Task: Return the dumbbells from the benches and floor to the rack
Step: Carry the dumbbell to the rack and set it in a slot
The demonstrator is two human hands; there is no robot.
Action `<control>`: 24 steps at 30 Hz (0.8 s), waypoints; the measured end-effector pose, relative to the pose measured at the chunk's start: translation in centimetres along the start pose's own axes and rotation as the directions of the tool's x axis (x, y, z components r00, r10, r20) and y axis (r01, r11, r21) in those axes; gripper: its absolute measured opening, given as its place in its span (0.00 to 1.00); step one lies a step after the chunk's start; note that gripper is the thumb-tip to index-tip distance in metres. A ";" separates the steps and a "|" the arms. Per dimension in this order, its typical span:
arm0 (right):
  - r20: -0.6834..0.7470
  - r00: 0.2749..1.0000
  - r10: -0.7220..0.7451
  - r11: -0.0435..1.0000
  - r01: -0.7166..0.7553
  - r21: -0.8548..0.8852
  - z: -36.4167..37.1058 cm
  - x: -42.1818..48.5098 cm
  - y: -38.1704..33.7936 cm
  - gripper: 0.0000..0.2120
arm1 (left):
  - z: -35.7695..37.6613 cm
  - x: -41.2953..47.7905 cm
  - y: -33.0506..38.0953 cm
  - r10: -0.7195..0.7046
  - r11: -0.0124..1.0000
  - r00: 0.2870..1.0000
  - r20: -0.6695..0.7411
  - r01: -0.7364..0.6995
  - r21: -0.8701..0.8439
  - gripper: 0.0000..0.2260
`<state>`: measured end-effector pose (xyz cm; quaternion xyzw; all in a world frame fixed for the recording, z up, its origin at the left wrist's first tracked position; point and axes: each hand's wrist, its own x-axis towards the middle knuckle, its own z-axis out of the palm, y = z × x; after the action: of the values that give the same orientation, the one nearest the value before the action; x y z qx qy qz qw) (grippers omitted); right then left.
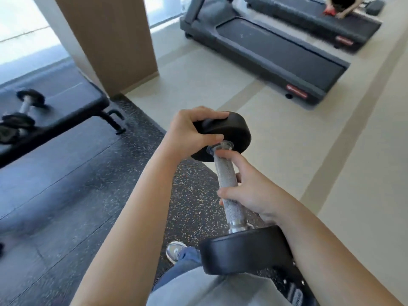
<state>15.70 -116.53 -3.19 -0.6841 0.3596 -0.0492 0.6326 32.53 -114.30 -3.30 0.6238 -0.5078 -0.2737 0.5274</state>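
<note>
Both hands on one big dumbbell (229,191), held in the air in front of the torso, tilted so one head is up and away, the other low and close to the body.

L hand (189,133): grip clamped over the rim of the far black head, fingers curled across its top edge, thumb under by the collar. R hand (249,195): grip closed round the knurled chrome handle, approx mid-shaft, index finger stretched up toward the collar just below the L grip. Near head sits below the R grip, touching the R forearm w/ its edge, just above the grey shirt hem.

Well left of the L grip: black padded bench, i.e. tabletop (72,102), w/ a small dumbbell (26,104) lying on it, chrome bar, black plates. A second dark weight at the tabletop's left edge, blurred, can't tell its type.

Under the grips: speckled rubber floor (183,208); beyond them it changes to pale smooth flooring. Directly below, between the arms: a grey shoe (174,250) and blue trouser leg.

Beyond the L grip, up and right: treadmill (276,54), dark deck, red label at its end. A second treadmill behind it, w/ another person bent over its belt. Up-left of the L grip: wood-clad pillar (110,40) standing at the rubber floor's edge, bright window either side.
</note>
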 end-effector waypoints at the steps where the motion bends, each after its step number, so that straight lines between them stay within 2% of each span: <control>1: 0.024 1.000 -0.005 1.000 0.006 -0.023 0.8 1.5 -0.8 0.33 | -1.7 0.3 -0.7 -0.010 1.000 1.000 -0.029 0.010 0.003 0.21; 5: 0.123 0.992 -0.014 0.989 0.032 -0.145 4.3 6.6 -3.5 0.34 | -7.9 0.8 -3.2 -0.035 0.999 0.990 -0.140 0.038 0.021 0.20; 12: 0.306 0.952 -0.022 0.982 0.079 -0.174 10.0 12.9 -7.2 0.34 | -16.3 -0.5 -5.9 -0.081 0.995 0.942 -0.325 0.096 0.031 0.21; 18: 0.485 0.874 -0.027 0.968 0.145 -0.207 13.9 17.4 -10.7 0.35 | -22.0 -1.9 -6.7 -0.111 0.988 0.849 -0.517 0.152 0.036 0.21; 24: 0.661 0.748 -0.065 0.925 0.293 -0.241 17.8 23.7 -14.3 0.33 | -27.9 -2.0 -8.3 -0.116 0.977 0.723 -0.681 0.208 0.055 0.21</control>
<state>48.57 -115.76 -3.00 -0.7868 0.0564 0.1871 0.5855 59.21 -102.41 -3.27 0.7546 -0.2425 -0.0418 0.6083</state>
